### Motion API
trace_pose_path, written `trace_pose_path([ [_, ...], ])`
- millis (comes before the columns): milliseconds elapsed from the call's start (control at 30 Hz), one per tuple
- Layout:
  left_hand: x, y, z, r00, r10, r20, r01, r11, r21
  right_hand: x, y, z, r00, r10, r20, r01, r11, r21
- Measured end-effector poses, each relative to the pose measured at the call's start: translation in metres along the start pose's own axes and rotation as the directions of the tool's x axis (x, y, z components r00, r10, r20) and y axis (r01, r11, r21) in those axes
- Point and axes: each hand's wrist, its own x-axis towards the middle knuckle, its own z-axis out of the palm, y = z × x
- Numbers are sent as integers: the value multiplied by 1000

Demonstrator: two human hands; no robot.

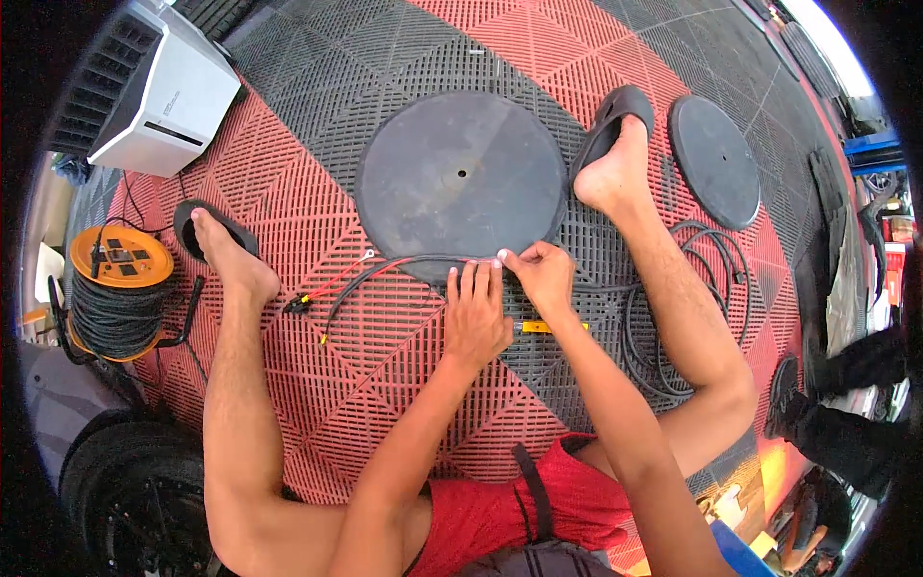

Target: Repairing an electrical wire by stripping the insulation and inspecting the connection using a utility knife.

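A black cable (361, 281) with a red wire (338, 278) beside it runs along the near edge of a large round black disc (461, 163). My left hand (474, 317) rests palm down with its fingers stretched out, the fingertips at the cable. Just to its right, my right hand (544, 274) is closed in a pinch on the cable at the disc's edge. One wire end carries a ring terminal (368, 255); the left ends show a black-and-yellow connector (300, 304). A yellow-handled tool (540, 328) lies on the floor below my hands, its far end hidden behind my left hand.
My bare legs spread on either side over red and black slatted floor tiles (317, 385). Coiled black cable (642, 337) lies by my right leg. A smaller black disc (713, 162), an orange cable reel (120, 258), a white-grey box unit (173, 91) and a tyre (135, 481) surround me.
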Motion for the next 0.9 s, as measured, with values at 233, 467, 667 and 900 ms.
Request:
trace_pose_path([
  [233, -1, -5, 4, 995, 74, 72, -75, 997, 1, 7, 5, -5, 998, 57, 34, -55, 997, -53],
  [467, 6, -21, -14, 965, 201, 167, -208, 978, 24, 26, 3, -8, 971, 106, 216, -92, 993, -77],
  [667, 9, -25, -20, 955, 227, 189, -236, 971, 24, 31, 8, -16, 957, -65, 281, 97, 990, -100],
  [900, 8, -31, -15, 950, 235, 204, -252, 966, 64, 32, 13, -30, 926, -106, 362, 119, 993, -13],
])
